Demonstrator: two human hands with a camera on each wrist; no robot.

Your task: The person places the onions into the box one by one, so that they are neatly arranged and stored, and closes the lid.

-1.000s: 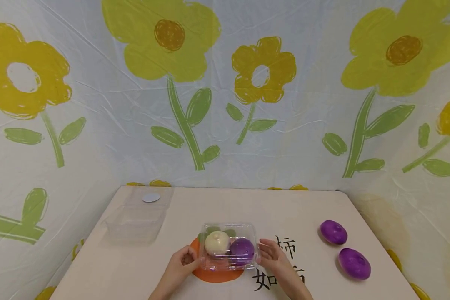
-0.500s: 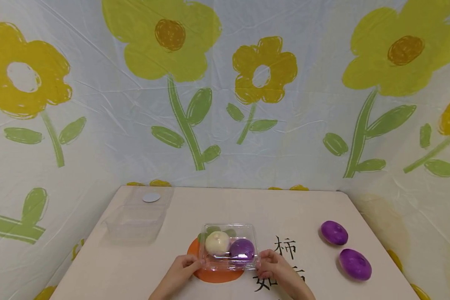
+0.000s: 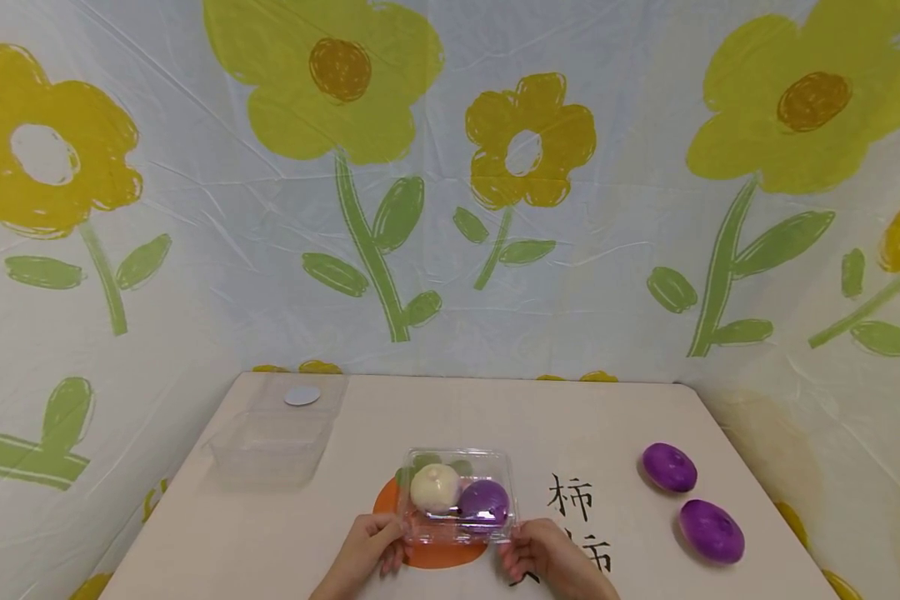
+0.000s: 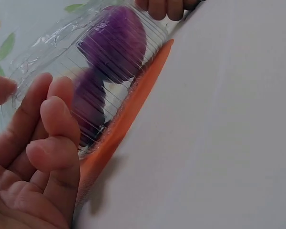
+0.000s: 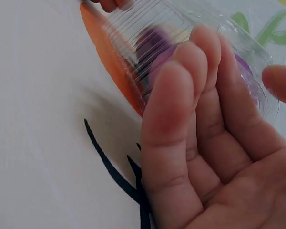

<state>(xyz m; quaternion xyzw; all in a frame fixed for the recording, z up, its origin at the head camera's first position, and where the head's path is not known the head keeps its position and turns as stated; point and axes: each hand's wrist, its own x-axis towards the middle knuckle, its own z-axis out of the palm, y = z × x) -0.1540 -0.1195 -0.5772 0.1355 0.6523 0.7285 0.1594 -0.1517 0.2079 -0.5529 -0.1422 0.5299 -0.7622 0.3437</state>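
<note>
A closed clear plastic clamshell box [image 3: 457, 532] sits over the orange printed fruit at the table's front middle. Through its lid show a pale, round, onion-like piece [image 3: 435, 486] with a small nub on top and a glossy purple one [image 3: 484, 504]; in the left wrist view, a second purple shape [image 4: 88, 105] shows through the ribbed side. My left hand [image 3: 371, 542] pinches the front left corner of the box rim, thumb above and fingers below. At the front right corner, my right hand [image 3: 546, 554] pinches the rim likewise.
Two loose purple onion-like pieces [image 3: 669, 467] [image 3: 711, 531] lie at the right of the table. A second clear box [image 3: 270, 450] stands at the left with its lid open, a round white sticker [image 3: 302, 396] on the lid. Flower-printed cloth [image 3: 570, 325] hangs behind.
My right hand has come down from the box's right side to its front corner. The left fingers have moved down below the rim. The box has hardly moved.
</note>
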